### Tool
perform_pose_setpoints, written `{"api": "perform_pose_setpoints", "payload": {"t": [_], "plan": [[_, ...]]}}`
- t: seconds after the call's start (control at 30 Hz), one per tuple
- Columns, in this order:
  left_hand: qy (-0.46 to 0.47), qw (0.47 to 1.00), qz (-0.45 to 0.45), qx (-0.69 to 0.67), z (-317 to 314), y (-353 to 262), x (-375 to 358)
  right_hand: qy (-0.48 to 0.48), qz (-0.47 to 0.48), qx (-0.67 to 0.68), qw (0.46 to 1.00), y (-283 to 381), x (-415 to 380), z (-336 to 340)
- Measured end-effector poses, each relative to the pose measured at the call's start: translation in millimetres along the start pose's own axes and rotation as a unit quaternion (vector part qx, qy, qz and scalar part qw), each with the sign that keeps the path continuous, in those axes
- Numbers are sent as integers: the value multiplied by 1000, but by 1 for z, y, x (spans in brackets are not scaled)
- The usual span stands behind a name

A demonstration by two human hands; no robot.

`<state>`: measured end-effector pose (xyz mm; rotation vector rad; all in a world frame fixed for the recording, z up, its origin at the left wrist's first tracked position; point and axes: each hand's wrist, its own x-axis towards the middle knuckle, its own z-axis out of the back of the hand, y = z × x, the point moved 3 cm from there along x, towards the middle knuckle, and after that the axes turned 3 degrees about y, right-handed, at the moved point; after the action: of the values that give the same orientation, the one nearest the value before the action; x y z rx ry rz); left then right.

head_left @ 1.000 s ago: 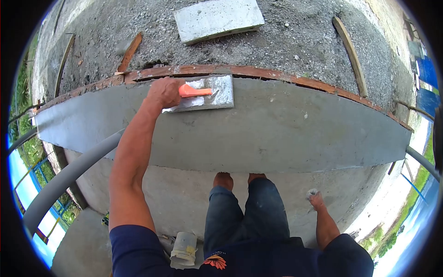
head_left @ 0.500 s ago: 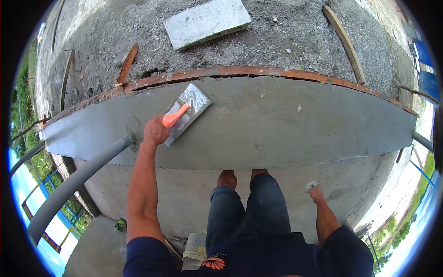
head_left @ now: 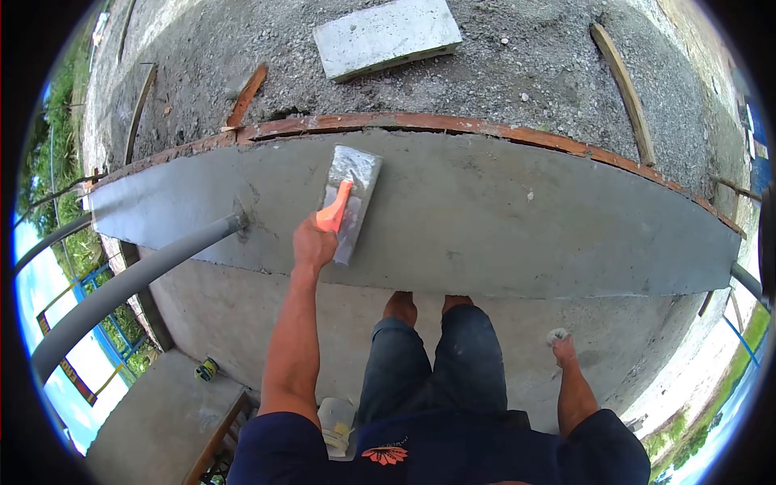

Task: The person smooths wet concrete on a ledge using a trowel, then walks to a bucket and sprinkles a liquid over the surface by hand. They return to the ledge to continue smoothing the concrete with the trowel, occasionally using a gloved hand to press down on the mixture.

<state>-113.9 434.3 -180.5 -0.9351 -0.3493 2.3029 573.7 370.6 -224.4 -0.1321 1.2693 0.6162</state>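
My left hand [head_left: 315, 242] is wrapped round the orange handle of a metal trowel [head_left: 356, 174]. The trowel's flat blade lies on the smooth wet concrete strip [head_left: 485, 214], left of centre and just below the wooden edge board. My right hand [head_left: 564, 351] hangs low beside my right leg, closed on a small pale greyish object [head_left: 557, 335] that is too small to name.
Red-brown edge board [head_left: 453, 123] borders the strip's far side. Beyond it are gravel, a concrete block [head_left: 388, 39] and wooden stakes [head_left: 624, 93]. A grey pipe [head_left: 137, 283] rises at the left. A whitish bucket [head_left: 336, 420] stands near my legs.
My left hand and the trowel have moved to the right along the concrete, and the blade has turned more upright in view. The whole view has shifted slightly.
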Motion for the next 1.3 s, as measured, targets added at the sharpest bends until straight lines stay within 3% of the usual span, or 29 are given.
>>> {"api": "perform_pose_setpoints", "payload": {"t": [0.07,0.13,0.17,0.2,0.27,0.37,0.43,0.5,0.57,0.67,0.77,0.9,0.97,1.0,1.1,1.17,1.27,1.3], "plan": [[2,993,116,-35,30,28,24,-5,-13,-13,1000,-8,5,10],[49,993,68,-89,-3,4,26,10,-12,-25,1000,-14,13,10],[65,997,12,51,-28,-27,14,17,-12,-33,999,-15,13,8],[102,991,-24,88,-61,-33,9,25,-17,-54,998,-12,12,5],[173,979,-40,105,-67,-67,-7,45,-17,-98,994,1,15,-5],[93,995,-23,26,-18,-35,-12,48,109,-166,979,23,22,-4],[-69,992,27,-101,27,33,-5,20,50,-108,993,44,15,-7],[-171,971,138,-94,66,103,14,11,32,-92,995,62,9,-14],[-180,952,216,-120,88,153,43,25,47,-118,992,70,1,-22],[-133,945,249,-167,107,145,76,13,47,-187,981,85,-9,-45],[-109,965,175,-165,91,148,103,48,95,-158,982,93,-14,-71],[54,987,73,-134,57,74,74,66,84,-198,974,95,-19,-99],[37,992,56,-108,69,69,61,88,95,-239,962,115,-27,-117],[32,993,54,-98,70,68,55,80,96,-227,966,118,-28,-116],[-107,974,106,-170,125,103,82,54,95,-204,973,120,-29,-115],[-11,917,290,-275,125,143,116,47,90,-220,970,122,-26,-113],[-53,941,237,-237,86,139,104,39,77,-155,984,117,-25,-119],[-20,978,140,-153,80,129,82,44,71,-179,980,120,-26,-121]]}}
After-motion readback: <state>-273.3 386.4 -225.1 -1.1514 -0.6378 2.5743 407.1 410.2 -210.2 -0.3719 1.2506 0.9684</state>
